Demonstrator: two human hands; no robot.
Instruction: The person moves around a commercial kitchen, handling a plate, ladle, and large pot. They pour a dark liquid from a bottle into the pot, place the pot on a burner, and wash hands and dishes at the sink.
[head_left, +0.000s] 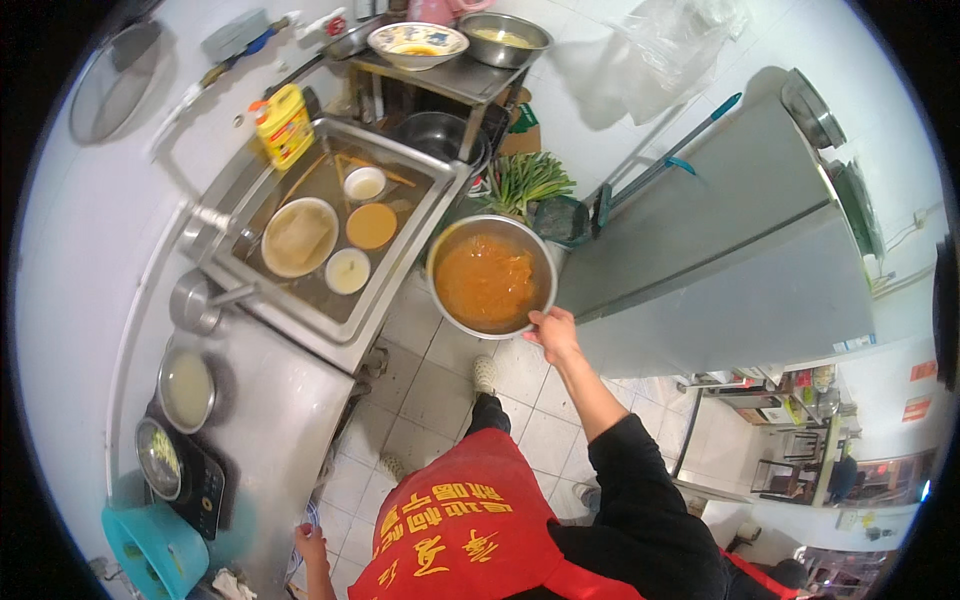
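My right hand (553, 335) grips the rim of a round metal basin (491, 330), thumb over the edge. Inside the basin is orange-brown liquid (484, 281) with shiny patches on its surface. The basin is in the air over the tiled floor, between the sink and the grey refrigerator. Low at the left, my left hand (311, 541) has its fingers curled beside the steel counter's edge. A blue-and-white striped thing (312, 514) shows just behind it, and whether the hand holds it is unclear.
In the steel sink (352, 330), several bowls stand in murky water. A yellow detergent jug (286, 127) sits on its rim. Green onions (529, 184) and a squeegee (660, 165) are beyond the basin. The refrigerator (720, 277) bounds the right; pots and an induction cooker (202, 487) occupy the left counter.
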